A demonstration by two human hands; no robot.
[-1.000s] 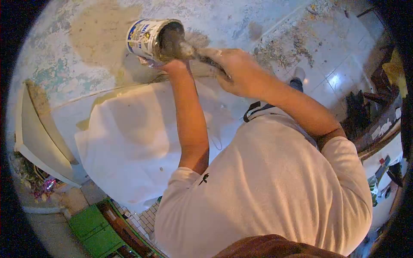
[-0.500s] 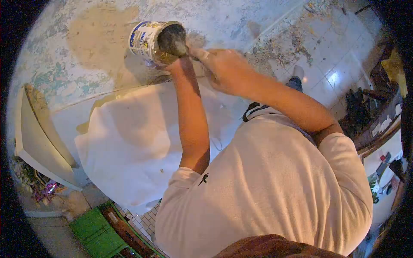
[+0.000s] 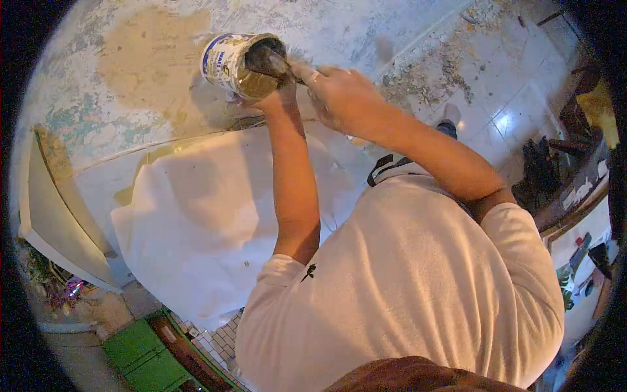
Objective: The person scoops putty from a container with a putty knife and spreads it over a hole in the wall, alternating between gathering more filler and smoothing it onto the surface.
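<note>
A round tub with a blue-and-white label reading "WALL" point(image 3: 222, 62) is tilted, its mouth facing right, in the upper middle of the head view. Around its lower side is my left hand point(image 3: 273, 101), closed on the tub, with most of the fingers hidden beneath it. My right hand point(image 3: 345, 98) is closed round the handle of a putty knife point(image 3: 269, 62). The knife's wide blade lies inside the tub's mouth. Greyish-brown paste point(image 3: 255, 85) coats the tub's inside wall.
Behind the tub is a patchy wall point(image 3: 144, 59) with a broad brown smear. A white sheet point(image 3: 196, 196) lies below my left arm. Debris point(image 3: 434, 75) is scattered over floor tiles at upper right. A pale panel point(image 3: 59, 202) and a green cabinet point(image 3: 140, 356) are on the left.
The tub has shifted slightly right along with my left hand. The putty knife's blade has turned a little inside the tub, and my right hand has moved slightly with it.
</note>
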